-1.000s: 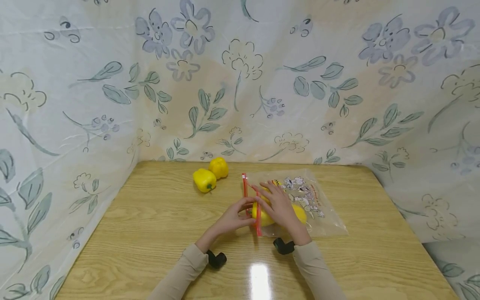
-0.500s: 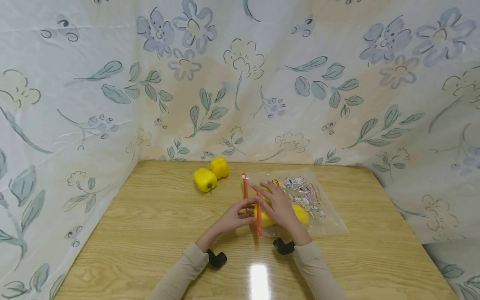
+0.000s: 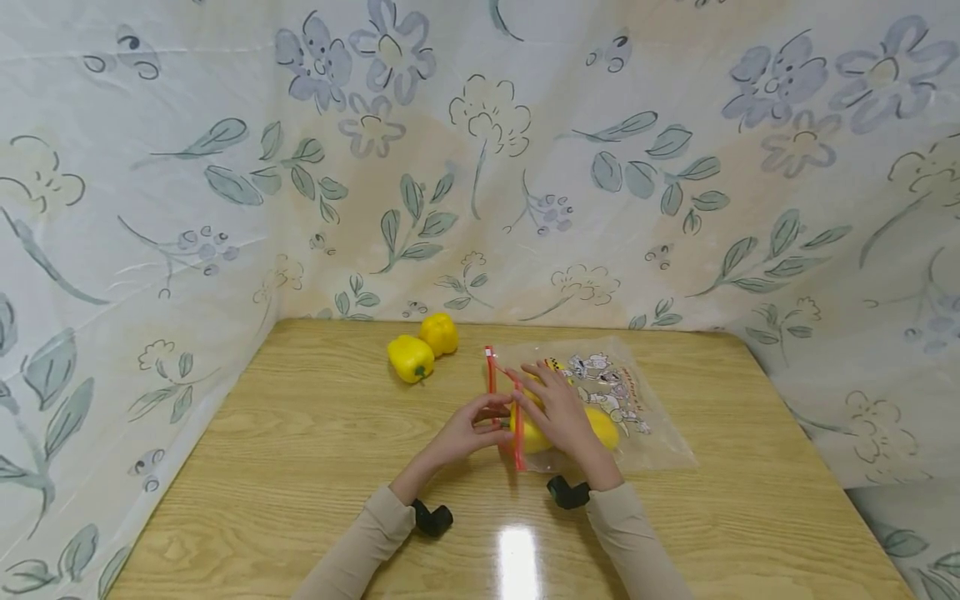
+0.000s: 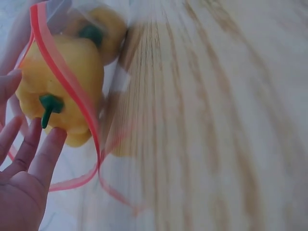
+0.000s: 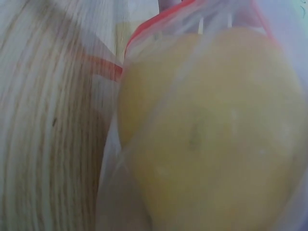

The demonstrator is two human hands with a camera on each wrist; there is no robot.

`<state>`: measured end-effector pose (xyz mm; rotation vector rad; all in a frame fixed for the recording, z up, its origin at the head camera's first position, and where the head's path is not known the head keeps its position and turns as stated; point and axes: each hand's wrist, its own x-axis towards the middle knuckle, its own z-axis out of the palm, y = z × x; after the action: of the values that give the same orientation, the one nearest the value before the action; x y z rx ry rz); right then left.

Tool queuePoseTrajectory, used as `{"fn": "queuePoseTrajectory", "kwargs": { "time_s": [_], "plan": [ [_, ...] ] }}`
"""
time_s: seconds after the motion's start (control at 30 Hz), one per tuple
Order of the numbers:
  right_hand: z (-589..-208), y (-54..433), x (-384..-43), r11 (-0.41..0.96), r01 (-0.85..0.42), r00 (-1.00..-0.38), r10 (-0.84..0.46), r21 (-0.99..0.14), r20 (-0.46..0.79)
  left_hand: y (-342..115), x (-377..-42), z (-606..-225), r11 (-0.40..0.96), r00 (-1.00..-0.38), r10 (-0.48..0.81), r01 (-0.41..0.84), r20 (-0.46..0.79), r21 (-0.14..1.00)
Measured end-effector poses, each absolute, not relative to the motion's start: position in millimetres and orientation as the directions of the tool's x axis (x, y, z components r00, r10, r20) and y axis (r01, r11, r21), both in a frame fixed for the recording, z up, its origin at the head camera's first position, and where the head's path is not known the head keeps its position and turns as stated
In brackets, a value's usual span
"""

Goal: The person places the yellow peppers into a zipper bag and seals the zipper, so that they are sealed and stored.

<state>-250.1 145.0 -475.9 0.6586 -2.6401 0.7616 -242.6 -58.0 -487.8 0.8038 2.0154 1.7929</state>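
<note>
A clear zip bag (image 3: 651, 435) with a red zip edge (image 4: 60, 72) lies on the table, its mouth facing left. Inside it are two yellow bell peppers (image 4: 67, 72), the nearer one at the mouth with its green stem (image 4: 51, 103) pointing out. My left hand (image 3: 463, 435) reaches to the mouth; its outstretched fingers (image 4: 48, 154) touch the nearer pepper just by the stem. Over the bag, my right hand (image 3: 561, 417) rests with fingers spread, close to the raised zip edge. In the right wrist view, a bell pepper (image 5: 207, 130) shows through the plastic; the right fingers are mostly hidden.
Two more yellow bell peppers, one in front (image 3: 410, 359) and one behind (image 3: 438, 334), sit at the back left of the wooden table (image 3: 300, 467). A floral cloth (image 3: 480, 167) hangs behind and at the sides. Black wrist cameras (image 3: 432, 519) sit under both wrists.
The pepper at the mouth has shifted slightly right, deeper into the bag, with the left fingers following it. My right hand stays almost where it was.
</note>
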Motion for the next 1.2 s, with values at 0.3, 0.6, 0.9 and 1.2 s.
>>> {"fn": "queuePoseTrajectory", "kwargs": {
  "time_s": [0.3,0.6,0.9,1.2],
  "plan": [
    [-476.7,146.5,-250.1,0.756,-0.511,-0.839,-0.335,-0.409,0.430,-58.1,-242.1,-486.6,0.006,-0.777,0.611,0.197,0.152,0.980],
    [-477.9,145.9,-250.9,0.762,-0.508,-0.841,-0.336,-0.402,0.425,-54.8,-241.6,-487.9,-0.053,-0.762,0.625,0.178,0.172,0.983],
    [-479.3,146.1,-252.0,0.769,-0.506,-0.840,-0.337,-0.390,0.425,-52.3,-240.6,-488.3,-0.047,-0.742,0.654,0.155,0.147,0.987],
    [-480.0,144.2,-251.5,0.749,-0.528,-0.828,-0.346,-0.402,0.442,-56.0,-241.1,-490.9,-0.044,-0.736,0.664,0.137,0.131,0.990]
  ]
}}
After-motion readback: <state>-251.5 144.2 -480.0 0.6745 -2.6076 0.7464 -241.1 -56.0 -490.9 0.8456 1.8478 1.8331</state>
